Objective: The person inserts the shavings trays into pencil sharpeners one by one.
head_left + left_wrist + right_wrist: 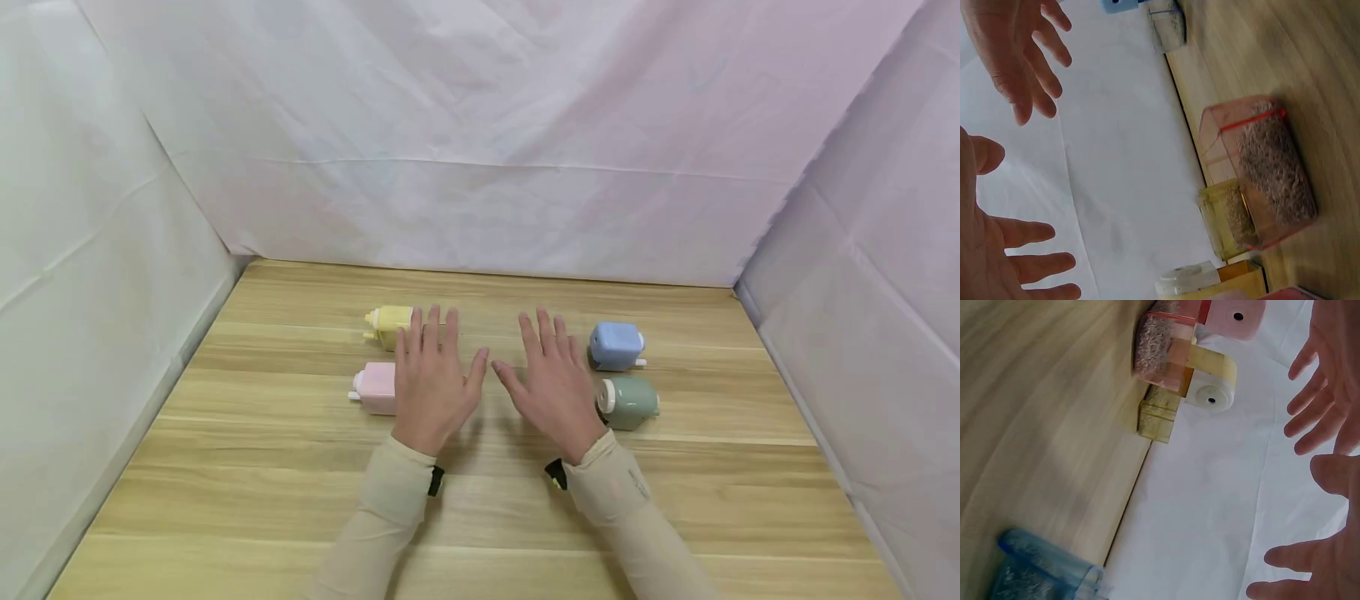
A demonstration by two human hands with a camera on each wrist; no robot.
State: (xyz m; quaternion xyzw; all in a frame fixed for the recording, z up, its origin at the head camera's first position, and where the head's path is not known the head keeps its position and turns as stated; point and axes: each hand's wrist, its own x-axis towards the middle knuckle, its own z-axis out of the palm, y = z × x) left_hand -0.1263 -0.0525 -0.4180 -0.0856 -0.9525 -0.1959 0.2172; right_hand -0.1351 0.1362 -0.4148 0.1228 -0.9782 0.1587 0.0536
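Four hand-crank pencil sharpeners flanked two spread, empty hands: the yellow sharpener (393, 322) and pink sharpener (377, 388) beside the left hand (435, 383), the blue sharpener (617, 346) and green sharpener (632, 402) beside the right hand (555, 387). All seemed set down, none left to release; shavings (1272, 169) showed in the pink bin (1222, 119).

Left, a yellow pencil sharpener (392, 323) sits behind a pink one (378, 387); right, a blue one (618, 346) behind a green one (633, 402), cranks (641, 362) outward.
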